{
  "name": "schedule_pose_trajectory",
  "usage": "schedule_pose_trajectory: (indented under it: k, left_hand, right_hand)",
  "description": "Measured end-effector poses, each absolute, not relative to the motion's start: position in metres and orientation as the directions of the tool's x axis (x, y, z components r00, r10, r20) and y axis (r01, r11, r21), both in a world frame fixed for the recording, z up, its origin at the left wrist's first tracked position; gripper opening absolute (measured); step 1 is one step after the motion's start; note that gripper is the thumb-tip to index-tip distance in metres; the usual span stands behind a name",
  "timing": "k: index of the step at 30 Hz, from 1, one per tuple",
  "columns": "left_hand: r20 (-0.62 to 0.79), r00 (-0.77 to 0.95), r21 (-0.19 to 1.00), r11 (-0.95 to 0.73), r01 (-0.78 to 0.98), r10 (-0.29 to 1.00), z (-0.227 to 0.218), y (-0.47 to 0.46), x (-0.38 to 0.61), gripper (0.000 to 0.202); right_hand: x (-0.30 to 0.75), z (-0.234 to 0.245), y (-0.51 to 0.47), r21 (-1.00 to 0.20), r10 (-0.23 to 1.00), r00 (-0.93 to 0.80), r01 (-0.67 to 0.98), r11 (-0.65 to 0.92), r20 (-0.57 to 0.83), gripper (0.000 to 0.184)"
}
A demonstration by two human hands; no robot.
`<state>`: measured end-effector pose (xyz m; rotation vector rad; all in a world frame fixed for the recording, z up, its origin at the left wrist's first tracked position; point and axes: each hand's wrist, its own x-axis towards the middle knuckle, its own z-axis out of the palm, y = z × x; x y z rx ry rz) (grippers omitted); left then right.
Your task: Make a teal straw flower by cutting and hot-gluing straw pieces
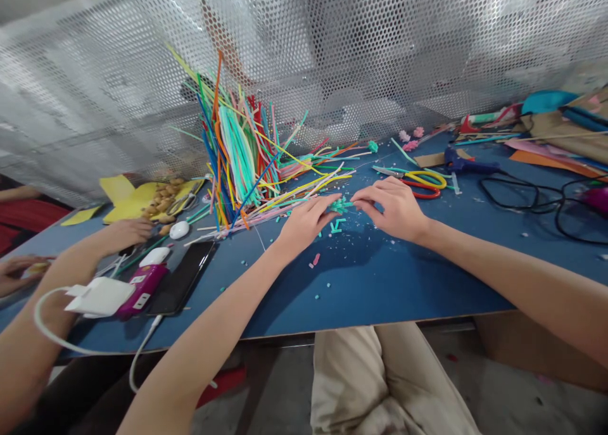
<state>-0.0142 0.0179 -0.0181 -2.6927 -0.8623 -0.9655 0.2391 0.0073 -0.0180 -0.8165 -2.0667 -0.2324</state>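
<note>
My left hand [310, 220] pinches a small teal cluster of pipe cleaner pieces [340, 204] between thumb and fingers, just above the blue table. From the other side my right hand [390, 206] has its fingertips closed at the cluster's right end, on what looks like a short teal pipe cleaner piece [349, 204]. Cut teal pieces [337, 226] lie below the hands, with fine scraps around them. Behind my right hand rest scissors with yellow and red handles [422, 183]. Left of my left hand stands a big bundle of coloured pipe cleaners [240, 156].
At left lie a black phone [183, 280], a purple power strip [142, 289] and a white charger [101, 297] with cables. A co-worker's hand [128, 233] is near brown beads [166, 197]. A blue glue gun [468, 163] lies right; a perforated metal panel [380, 55] rises behind.
</note>
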Motion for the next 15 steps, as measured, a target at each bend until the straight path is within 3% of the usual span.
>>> schedule_pose_trajectory:
  k: [10,15]
  left_hand:
    - [0.632,0.64,-0.002,-0.825,0.565,0.437,-0.0203,0.0189,-0.0156,0.037]
    - [0.625,0.622,0.032,-0.812,0.583,0.472,-0.0174,0.0155,-0.0121,0.042]
  right_hand:
    - [0.2378,-0.0148,0.0045,-0.137,0.453,-0.41,0.603,0.786,0.792,0.017]
    - [0.2383,-0.0172,0.0059,-0.15,0.464,-0.413,0.599,0.787,0.784,0.017]
